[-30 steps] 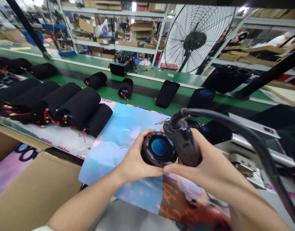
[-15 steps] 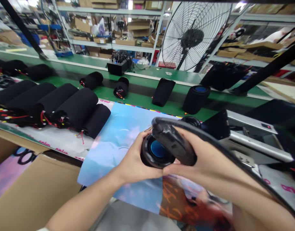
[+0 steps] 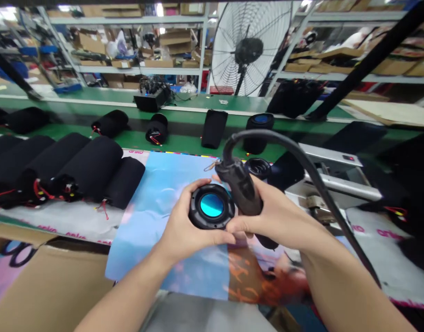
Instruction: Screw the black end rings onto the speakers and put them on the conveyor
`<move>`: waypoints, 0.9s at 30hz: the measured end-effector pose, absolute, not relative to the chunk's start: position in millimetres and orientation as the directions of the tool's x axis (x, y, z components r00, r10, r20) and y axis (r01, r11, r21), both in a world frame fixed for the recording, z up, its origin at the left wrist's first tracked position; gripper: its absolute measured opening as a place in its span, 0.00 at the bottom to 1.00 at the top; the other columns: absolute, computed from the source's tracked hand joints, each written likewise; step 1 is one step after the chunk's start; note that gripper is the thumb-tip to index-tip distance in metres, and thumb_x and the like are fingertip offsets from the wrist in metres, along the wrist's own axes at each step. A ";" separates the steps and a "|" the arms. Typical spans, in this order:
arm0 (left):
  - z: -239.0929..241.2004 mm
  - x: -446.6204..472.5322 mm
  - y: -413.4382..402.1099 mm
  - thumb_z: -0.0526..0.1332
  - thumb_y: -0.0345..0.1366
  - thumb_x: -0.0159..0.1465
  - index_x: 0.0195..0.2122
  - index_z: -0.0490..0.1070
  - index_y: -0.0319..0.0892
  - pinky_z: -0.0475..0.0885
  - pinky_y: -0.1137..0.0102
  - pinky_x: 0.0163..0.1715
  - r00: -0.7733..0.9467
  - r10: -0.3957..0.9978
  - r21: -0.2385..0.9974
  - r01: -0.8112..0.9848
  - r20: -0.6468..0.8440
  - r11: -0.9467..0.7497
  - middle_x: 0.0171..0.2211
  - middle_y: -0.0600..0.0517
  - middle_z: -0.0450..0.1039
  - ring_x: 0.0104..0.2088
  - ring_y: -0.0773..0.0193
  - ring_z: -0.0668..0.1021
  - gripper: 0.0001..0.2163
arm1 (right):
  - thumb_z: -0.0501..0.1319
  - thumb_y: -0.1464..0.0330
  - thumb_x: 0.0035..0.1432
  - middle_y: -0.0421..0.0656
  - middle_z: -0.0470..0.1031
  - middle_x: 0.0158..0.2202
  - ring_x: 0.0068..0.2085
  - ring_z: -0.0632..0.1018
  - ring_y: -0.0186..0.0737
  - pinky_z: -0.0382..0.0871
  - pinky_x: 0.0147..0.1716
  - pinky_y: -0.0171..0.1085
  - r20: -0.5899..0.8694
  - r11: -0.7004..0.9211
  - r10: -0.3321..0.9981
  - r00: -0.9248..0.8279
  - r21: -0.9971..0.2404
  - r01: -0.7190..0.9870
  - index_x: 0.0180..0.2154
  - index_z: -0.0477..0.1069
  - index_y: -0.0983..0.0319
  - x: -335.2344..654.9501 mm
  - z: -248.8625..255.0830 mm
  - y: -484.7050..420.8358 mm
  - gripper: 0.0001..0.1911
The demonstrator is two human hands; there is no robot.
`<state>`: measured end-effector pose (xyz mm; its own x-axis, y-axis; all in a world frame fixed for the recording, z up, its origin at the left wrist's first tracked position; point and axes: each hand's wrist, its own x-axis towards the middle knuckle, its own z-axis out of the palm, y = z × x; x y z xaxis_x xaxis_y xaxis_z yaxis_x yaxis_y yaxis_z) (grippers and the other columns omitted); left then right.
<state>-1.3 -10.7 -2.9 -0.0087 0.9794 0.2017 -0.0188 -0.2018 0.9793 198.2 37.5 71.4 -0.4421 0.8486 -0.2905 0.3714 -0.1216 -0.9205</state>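
Note:
My left hand [image 3: 184,226] is wrapped round the side of a black cylindrical speaker [image 3: 194,214], its round end facing up at me with a shiny blue disc in the middle. My right hand [image 3: 267,212] grips a black corded electric screwdriver [image 3: 244,186], tilted, with its thick cable looping up and over to the right. The right thumb and fingertips also touch the speaker's right edge. A metal hanging loop [image 3: 212,165] sticks out at the screwdriver's cable end. Below the hands lies a blue and pink printed sheet [image 3: 142,235]; the speaker's underside is hidden.
Several black fabric-covered cylinders [image 3: 90,166] with red wires lie at the left. More stand or lie along the green bench [image 3: 187,138], one with a blue top [image 3: 262,120]. A silver metal device [image 3: 336,170] is at the right, an open cardboard box [image 3: 59,281] at lower left.
My view has shifted to the right. The speaker's blue end now faces me more and catches the light. The screwdriver has swung more upright, its cable arching higher.

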 end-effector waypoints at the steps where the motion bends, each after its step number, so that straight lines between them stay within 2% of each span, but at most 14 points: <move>1: -2.7 -1.8 -10.4 0.86 0.49 0.45 0.63 0.69 0.47 0.75 0.50 0.66 -0.020 0.982 0.982 0.018 0.186 -0.186 0.65 0.41 0.75 0.65 0.40 0.79 0.46 | 0.77 0.67 0.45 0.34 0.74 0.25 0.21 0.74 0.39 0.68 0.19 0.35 -0.276 -0.154 0.880 -0.385 -0.935 0.318 0.61 0.69 0.56 204.5 73.2 37.7 0.41; 3: -3.6 -4.2 -11.0 0.85 0.48 0.48 0.63 0.69 0.46 0.76 0.51 0.64 -0.020 0.979 0.975 0.101 0.203 -0.200 0.67 0.39 0.73 0.66 0.39 0.78 0.44 | 0.78 0.65 0.43 0.38 0.79 0.30 0.18 0.72 0.39 0.68 0.18 0.38 -0.164 -0.142 0.964 -0.211 -0.983 0.117 0.57 0.68 0.54 223.5 79.0 36.1 0.39; 5: -5.7 -7.5 -12.7 0.83 0.45 0.51 0.62 0.70 0.46 0.77 0.52 0.63 -0.014 0.966 0.954 0.163 0.259 -0.253 0.67 0.39 0.73 0.65 0.40 0.79 0.40 | 0.79 0.57 0.48 0.38 0.77 0.34 0.18 0.69 0.36 0.69 0.21 0.41 0.024 0.028 0.999 0.049 -0.997 -0.070 0.51 0.66 0.51 248.6 87.5 30.5 0.34; 6: -6.8 -9.0 -13.4 0.81 0.44 0.52 0.62 0.70 0.46 0.78 0.53 0.62 -0.015 0.961 0.944 0.189 0.277 -0.270 0.65 0.40 0.75 0.64 0.42 0.80 0.38 | 0.78 0.52 0.53 0.37 0.74 0.32 0.19 0.68 0.35 0.70 0.23 0.41 0.114 0.136 0.974 0.195 -0.985 -0.104 0.50 0.65 0.50 261.7 92.2 26.4 0.30; 8: -8.2 -10.2 -12.3 0.79 0.42 0.54 0.64 0.69 0.46 0.78 0.54 0.61 -0.012 0.958 0.931 0.242 0.286 -0.275 0.61 0.42 0.78 0.61 0.43 0.82 0.37 | 0.71 0.46 0.63 0.36 0.63 0.26 0.22 0.67 0.36 0.71 0.26 0.40 0.254 0.314 0.854 0.455 -0.948 -0.059 0.48 0.65 0.49 285.5 101.0 17.6 0.24; 10: -7.5 -5.8 -6.3 0.78 0.41 0.54 0.64 0.69 0.45 0.78 0.53 0.60 0.027 0.956 0.914 0.286 0.291 -0.286 0.60 0.43 0.78 0.60 0.43 0.82 0.37 | 0.70 0.42 0.62 0.37 0.59 0.25 0.23 0.68 0.38 0.69 0.25 0.39 0.333 0.406 0.741 0.583 -0.914 0.005 0.45 0.65 0.51 302.6 106.5 11.3 0.26; 13: -2.3 18.5 9.6 0.78 0.41 0.54 0.62 0.71 0.45 0.80 0.55 0.58 0.191 0.932 0.897 0.269 0.308 -0.352 0.59 0.43 0.80 0.58 0.44 0.83 0.35 | 0.74 0.35 0.49 0.37 0.62 0.23 0.22 0.69 0.39 0.66 0.20 0.39 0.384 0.449 0.724 0.573 -0.893 0.031 0.38 0.63 0.54 313.0 105.4 11.3 0.36; 14: 0.1 31.1 15.2 0.79 0.41 0.53 0.61 0.70 0.45 0.81 0.56 0.56 0.250 0.920 0.902 0.235 0.303 -0.361 0.59 0.43 0.80 0.57 0.45 0.84 0.35 | 0.74 0.35 0.49 0.36 0.63 0.22 0.21 0.69 0.38 0.65 0.20 0.39 0.407 0.466 0.725 0.556 -0.884 0.040 0.37 0.63 0.55 313.1 103.0 13.9 0.36; 16: 4.7 59.2 25.0 0.79 0.42 0.51 0.62 0.68 0.45 0.81 0.57 0.55 0.362 0.894 0.928 0.157 0.265 -0.338 0.60 0.42 0.79 0.57 0.45 0.84 0.38 | 0.71 0.37 0.56 0.35 0.65 0.22 0.20 0.69 0.37 0.66 0.20 0.39 0.459 0.507 0.721 0.518 -0.860 0.056 0.40 0.64 0.54 311.1 96.7 21.5 0.32; 19: 8.6 95.1 34.2 0.79 0.42 0.50 0.61 0.67 0.44 0.80 0.56 0.55 0.483 0.853 0.955 0.098 0.200 -0.280 0.58 0.42 0.79 0.56 0.45 0.84 0.39 | 0.68 0.41 0.63 0.32 0.66 0.22 0.19 0.69 0.37 0.66 0.21 0.38 0.458 0.493 0.771 0.442 -0.869 0.042 0.44 0.61 0.53 308.9 86.6 34.0 0.28; 22: 9.2 110.8 37.8 0.78 0.41 0.50 0.59 0.67 0.44 0.80 0.55 0.55 0.520 0.827 0.954 0.073 0.212 -0.291 0.55 0.43 0.80 0.53 0.46 0.85 0.37 | 0.67 0.37 0.61 0.33 0.66 0.23 0.20 0.71 0.37 0.66 0.23 0.39 0.408 0.421 0.822 0.397 -0.905 0.059 0.40 0.58 0.54 310.8 79.5 41.9 0.32; 27: 10.5 109.7 37.2 0.77 0.37 0.50 0.56 0.66 0.46 0.82 0.58 0.47 0.536 0.820 0.961 0.052 0.202 -0.271 0.49 0.47 0.83 0.47 0.49 0.86 0.34 | 0.60 0.27 0.55 0.34 0.64 0.24 0.21 0.71 0.36 0.65 0.24 0.38 0.335 0.289 0.860 0.385 -0.942 0.172 0.40 0.56 0.54 309.9 79.0 44.9 0.39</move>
